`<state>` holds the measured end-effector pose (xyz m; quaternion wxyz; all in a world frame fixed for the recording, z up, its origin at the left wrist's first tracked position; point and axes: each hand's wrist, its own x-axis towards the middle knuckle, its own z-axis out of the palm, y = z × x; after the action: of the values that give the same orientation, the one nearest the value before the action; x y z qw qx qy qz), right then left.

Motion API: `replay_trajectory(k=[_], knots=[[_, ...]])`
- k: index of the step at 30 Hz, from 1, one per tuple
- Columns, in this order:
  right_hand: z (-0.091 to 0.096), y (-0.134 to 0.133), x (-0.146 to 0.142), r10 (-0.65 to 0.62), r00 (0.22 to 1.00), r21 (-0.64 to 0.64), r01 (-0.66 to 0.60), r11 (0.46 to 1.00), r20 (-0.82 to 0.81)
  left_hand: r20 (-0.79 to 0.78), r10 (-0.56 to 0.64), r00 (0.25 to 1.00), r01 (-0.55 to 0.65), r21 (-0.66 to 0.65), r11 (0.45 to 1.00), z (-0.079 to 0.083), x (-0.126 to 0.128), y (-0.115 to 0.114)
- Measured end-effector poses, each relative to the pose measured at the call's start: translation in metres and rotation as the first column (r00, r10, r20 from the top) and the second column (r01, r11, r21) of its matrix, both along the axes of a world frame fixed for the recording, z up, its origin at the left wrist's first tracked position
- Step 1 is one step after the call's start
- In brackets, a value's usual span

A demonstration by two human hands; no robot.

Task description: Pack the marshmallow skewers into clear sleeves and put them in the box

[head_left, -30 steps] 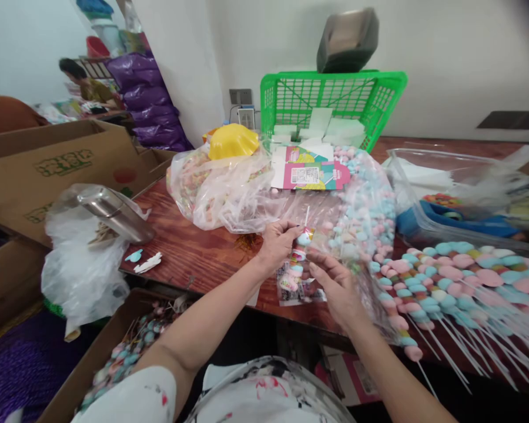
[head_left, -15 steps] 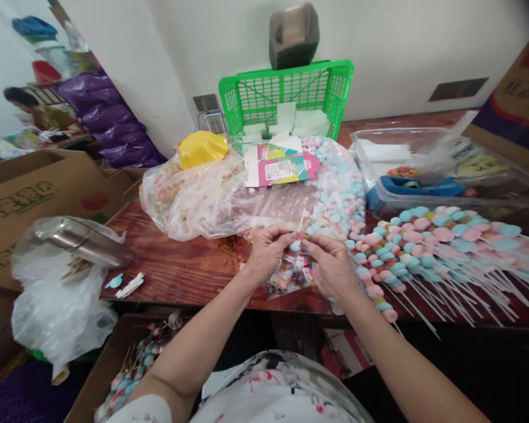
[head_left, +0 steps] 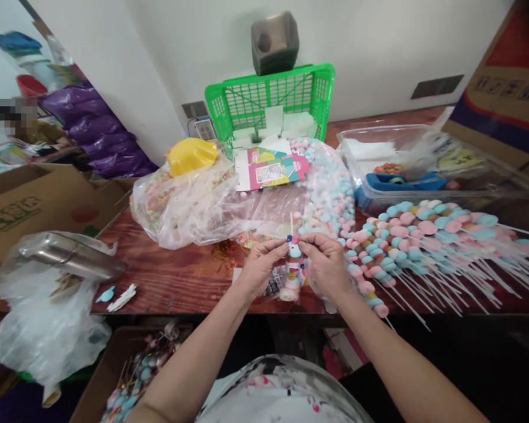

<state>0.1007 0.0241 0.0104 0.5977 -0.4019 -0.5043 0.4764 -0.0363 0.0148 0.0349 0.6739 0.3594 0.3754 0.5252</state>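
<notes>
Between my hands is a marshmallow skewer (head_left: 292,275) in a clear printed bag, its white stick pointing away from me and its pink-and-white end toward me. My left hand (head_left: 259,265) is closed, thumb and fingers pinching the gathered bag neck beside a small dark blue spot. On the other side, my right hand (head_left: 328,261) is closed too, pinching the same neck near something pink. Whether a tie is in the fingers is too small to tell. Beside my right hand lies a pile of unwrapped marshmallow skewers (head_left: 417,232), their sticks toward the front right.
Behind my hands lie bulky bags of sweets (head_left: 176,205), a printed card box (head_left: 268,171) and a green basket (head_left: 268,88). A clear plastic tub (head_left: 379,202) stands right. Left are a steel flask (head_left: 77,257) and a cardboard box (head_left: 22,205). Another person sits far left.
The view has shifted slightly. The bagged skewer now stands out more upright between my hands, with its stick and lower end showing more. Both hands still pinch the neck.
</notes>
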Motion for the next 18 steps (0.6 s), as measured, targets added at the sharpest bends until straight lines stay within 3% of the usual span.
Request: replay_trajectory(k=[4,9,12,18], knots=[[0.004,-0.003,0.002,-0.059,0.991,0.063,0.052,0.997,0.118,-0.017,0.003,1.0,-0.003,0.015,1.0,0.002,0.004,-0.004],[0.007,-0.004,0.005,-0.138,0.97,0.146,0.109,0.983,0.2,-0.121,0.089,0.989,-0.079,0.078,0.994,0.007,0.013,0.001],[0.008,0.001,0.008,-0.099,0.974,0.141,0.07,0.988,0.205,-0.162,0.087,0.983,-0.076,0.075,0.994,0.01,0.014,0.01],[0.007,0.01,0.014,0.033,0.992,0.01,-0.034,0.999,0.118,-0.202,0.029,0.979,-0.017,0.063,0.998,0.011,0.013,0.021]])
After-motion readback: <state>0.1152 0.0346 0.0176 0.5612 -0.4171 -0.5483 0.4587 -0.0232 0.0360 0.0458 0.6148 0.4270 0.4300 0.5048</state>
